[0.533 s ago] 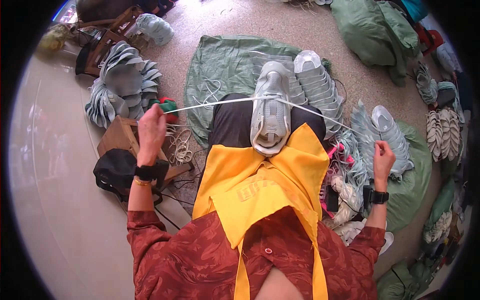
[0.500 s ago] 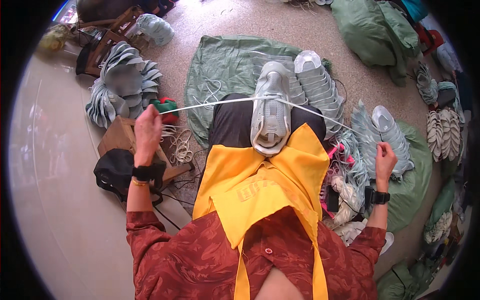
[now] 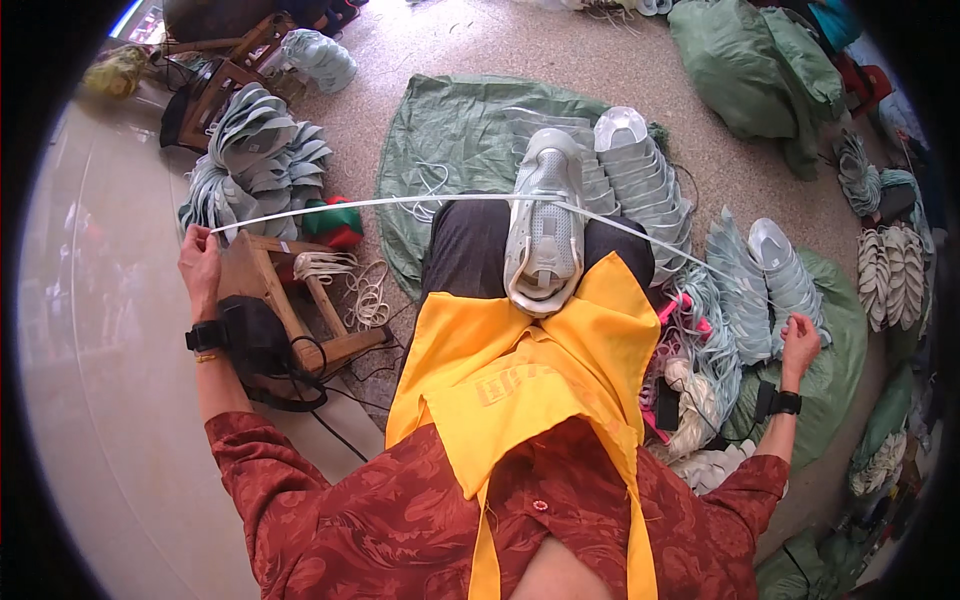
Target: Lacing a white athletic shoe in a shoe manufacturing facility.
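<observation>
A grey-white sneaker point(image 3: 545, 230) rests on my lap between my knees, its toe pointing away from me. A long white shoelace point(image 3: 400, 200) passes through its lower eyelets and stretches out to both sides. My left hand point(image 3: 201, 262) pinches one end far out to the left, near a stack of grey shoe uppers point(image 3: 255, 150). Out to the right, my right hand point(image 3: 799, 345) pinches the other end beside more nested shoe uppers point(image 3: 785, 265). Both lace halves are drawn out nearly straight.
A wooden stool point(image 3: 285, 290) with a black bag point(image 3: 250, 345) stands at the left, with loose laces point(image 3: 370, 295) nearby. Green sheeting point(image 3: 420, 130) lies ahead under stacked uppers point(image 3: 640, 170). Bundled laces point(image 3: 712, 350) lie at my right. Green sacks point(image 3: 740, 70) sit far right.
My hands have moved farther apart, the left outward to the left and slightly toward me, the right outward and nearer me. More lace now spans each side of the sneaker.
</observation>
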A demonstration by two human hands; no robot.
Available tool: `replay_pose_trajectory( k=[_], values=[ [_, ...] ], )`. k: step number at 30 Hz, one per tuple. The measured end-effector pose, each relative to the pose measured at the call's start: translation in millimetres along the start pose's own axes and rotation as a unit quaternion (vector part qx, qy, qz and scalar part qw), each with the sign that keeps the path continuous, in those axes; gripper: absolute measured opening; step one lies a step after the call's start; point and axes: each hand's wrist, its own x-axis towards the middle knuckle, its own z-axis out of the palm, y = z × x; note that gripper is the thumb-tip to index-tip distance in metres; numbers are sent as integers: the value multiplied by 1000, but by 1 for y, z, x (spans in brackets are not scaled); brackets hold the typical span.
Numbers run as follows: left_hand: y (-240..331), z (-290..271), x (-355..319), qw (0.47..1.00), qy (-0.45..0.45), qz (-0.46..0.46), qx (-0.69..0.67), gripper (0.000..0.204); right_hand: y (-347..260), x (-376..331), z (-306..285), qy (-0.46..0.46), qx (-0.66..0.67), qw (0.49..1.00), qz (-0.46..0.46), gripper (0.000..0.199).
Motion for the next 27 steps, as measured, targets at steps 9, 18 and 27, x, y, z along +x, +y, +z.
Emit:
replay_pose_trajectory(
  k=[9, 18, 27],
  values=[
    [-28, -14, 24, 1000, -2, 6, 17, 12, 38, 6, -10, 5, -30, 999, 23, 19],
    [-20, -12, 37, 997, -29, 41, 55, 11, 28, -2, 13, -90, -66, 992, 66, 16],
    [100, -36, 58, 984, 149, 96, -31, 13, -75, 46, 20, -39, 315, 945, 83, 16]
  ],
)
